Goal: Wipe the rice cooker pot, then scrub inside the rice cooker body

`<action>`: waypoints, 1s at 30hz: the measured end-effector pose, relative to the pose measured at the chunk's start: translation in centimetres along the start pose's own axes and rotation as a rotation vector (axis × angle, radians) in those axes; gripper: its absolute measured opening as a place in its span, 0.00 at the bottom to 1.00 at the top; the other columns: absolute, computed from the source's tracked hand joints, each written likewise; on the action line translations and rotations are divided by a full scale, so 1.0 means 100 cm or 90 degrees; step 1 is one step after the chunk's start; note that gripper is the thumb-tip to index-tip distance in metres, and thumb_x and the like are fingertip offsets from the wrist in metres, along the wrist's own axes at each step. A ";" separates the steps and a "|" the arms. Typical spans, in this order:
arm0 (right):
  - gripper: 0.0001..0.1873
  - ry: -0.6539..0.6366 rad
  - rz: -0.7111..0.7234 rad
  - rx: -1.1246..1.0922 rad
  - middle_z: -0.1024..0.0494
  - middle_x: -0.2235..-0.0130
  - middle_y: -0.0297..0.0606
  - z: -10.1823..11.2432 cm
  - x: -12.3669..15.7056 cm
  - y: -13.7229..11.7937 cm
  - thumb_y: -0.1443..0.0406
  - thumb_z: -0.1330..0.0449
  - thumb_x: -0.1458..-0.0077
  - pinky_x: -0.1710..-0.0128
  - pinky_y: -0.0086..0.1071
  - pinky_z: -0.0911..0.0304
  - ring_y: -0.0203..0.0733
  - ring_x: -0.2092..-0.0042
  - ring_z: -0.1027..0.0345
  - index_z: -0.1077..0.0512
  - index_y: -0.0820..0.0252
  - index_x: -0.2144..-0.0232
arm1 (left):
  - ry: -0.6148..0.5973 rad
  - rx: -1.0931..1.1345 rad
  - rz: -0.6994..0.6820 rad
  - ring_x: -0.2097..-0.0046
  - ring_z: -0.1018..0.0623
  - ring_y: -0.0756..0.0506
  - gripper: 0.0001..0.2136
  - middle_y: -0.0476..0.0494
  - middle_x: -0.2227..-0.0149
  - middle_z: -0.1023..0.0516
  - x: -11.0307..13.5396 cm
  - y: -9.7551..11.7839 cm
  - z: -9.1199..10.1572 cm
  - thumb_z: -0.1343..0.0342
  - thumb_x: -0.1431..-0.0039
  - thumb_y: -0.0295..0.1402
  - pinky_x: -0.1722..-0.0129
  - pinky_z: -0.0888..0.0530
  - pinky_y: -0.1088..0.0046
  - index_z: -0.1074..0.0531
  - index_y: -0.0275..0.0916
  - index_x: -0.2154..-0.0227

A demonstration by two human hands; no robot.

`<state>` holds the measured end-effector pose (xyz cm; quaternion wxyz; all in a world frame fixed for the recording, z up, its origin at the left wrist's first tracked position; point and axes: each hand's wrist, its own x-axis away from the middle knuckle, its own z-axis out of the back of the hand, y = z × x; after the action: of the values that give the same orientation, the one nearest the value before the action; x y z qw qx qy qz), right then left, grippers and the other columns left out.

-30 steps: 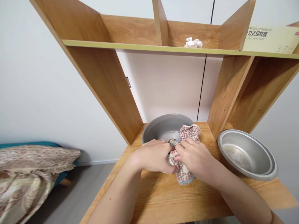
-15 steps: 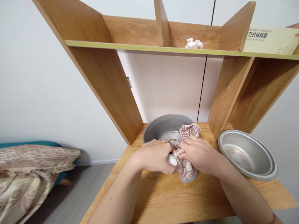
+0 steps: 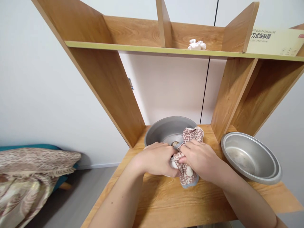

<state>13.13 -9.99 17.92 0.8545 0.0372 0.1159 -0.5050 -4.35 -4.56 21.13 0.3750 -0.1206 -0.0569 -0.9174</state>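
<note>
My right hand (image 3: pixel 199 158) is closed around a brown-and-white patterned cloth (image 3: pixel 188 175) with a pale blue edge. The cloth is bunched over the front right rim of a round cooker body (image 3: pixel 152 133), grey inside and whitish outside, with a small round piece at the centre of its floor. My left hand (image 3: pixel 158 160) grips the near rim, fingers over the inside and thumb on the white outer wall. The fingertips of both hands are partly hidden by the rim and cloth.
A silver metal inner pot (image 3: pixel 251 158) sits on the wooden desk (image 3: pixel 171 202) at the right. Overhead, a shelf (image 3: pixel 142 47) carries crumpled white tissue (image 3: pixel 196 45) and a cling-film box (image 3: pixel 275 41). A patterned blanket (image 3: pixel 30 177) drapes over blue furniture at the left.
My right hand and the cloth have shifted slightly left along the rim, toward my left hand. My left hand keeps its grip in nearly the same place.
</note>
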 end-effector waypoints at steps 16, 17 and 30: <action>0.12 0.043 0.012 0.033 0.25 0.62 0.39 -0.011 0.002 -0.002 0.56 0.45 0.34 0.60 0.38 0.41 0.47 0.57 0.35 0.31 0.58 0.63 | 0.005 0.009 0.009 0.69 0.21 0.41 0.18 0.47 0.74 0.21 0.000 0.001 0.001 0.43 0.57 0.54 0.73 0.33 0.69 0.27 0.43 0.76; 0.12 0.050 0.009 0.037 0.25 0.62 0.38 -0.015 0.002 -0.003 0.56 0.45 0.34 0.60 0.38 0.41 0.47 0.57 0.34 0.31 0.58 0.64 | 0.003 0.007 0.010 0.70 0.21 0.41 0.18 0.47 0.75 0.21 0.000 0.001 0.001 0.43 0.57 0.54 0.74 0.33 0.69 0.27 0.43 0.77; 0.12 0.063 -0.016 0.048 0.24 0.62 0.38 -0.023 -0.002 -0.009 0.55 0.42 0.36 0.62 0.38 0.40 0.46 0.57 0.32 0.30 0.57 0.64 | -0.011 -0.006 0.012 0.72 0.24 0.42 0.18 0.48 0.77 0.23 0.000 0.002 0.002 0.44 0.56 0.54 0.74 0.34 0.68 0.27 0.44 0.77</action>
<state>11.92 -9.87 15.77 0.8393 0.0926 0.1394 -0.5172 -4.17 -4.62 21.28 0.3826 -0.1308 -0.0547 -0.9130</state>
